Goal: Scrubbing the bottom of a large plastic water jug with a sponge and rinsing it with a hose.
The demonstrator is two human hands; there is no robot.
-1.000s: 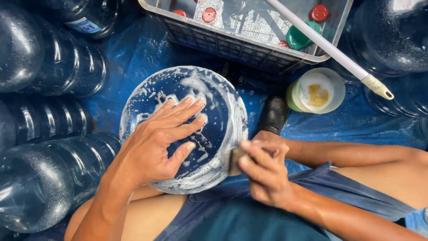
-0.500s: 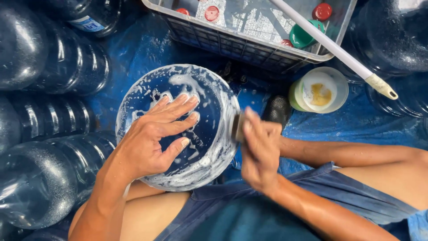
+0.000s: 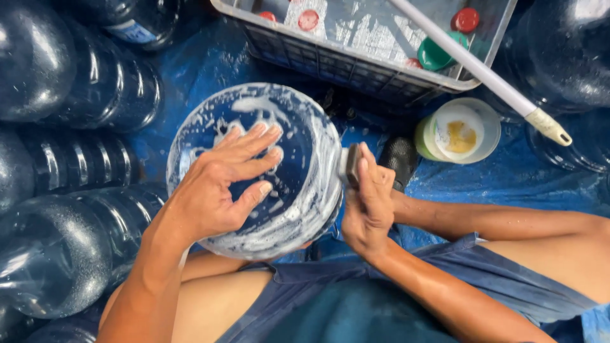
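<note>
A large blue water jug (image 3: pixel 305 159) stands between my knees, its round base up and smeared with white soap foam. My left hand (image 3: pixel 222 184) lies flat on that base with the fingers spread, holding it steady. My right hand (image 3: pixel 368 203) grips a small grey scrubbing sponge (image 3: pixel 349 166) and presses it against the jug's right side wall.
Several big blue jugs (image 3: pixel 70 159) lie stacked at the left, and more stand at the right (image 3: pixel 565 51). A grey plastic crate (image 3: pixel 356 57) with red and green caps sits ahead, a white stick (image 3: pixel 483 73) across it. A small tub of soap (image 3: pixel 457 130) sits to the right.
My right hand has moved with the sponge from the jug's lower right edge up along its right side. The left hand has stayed flat on the base.
</note>
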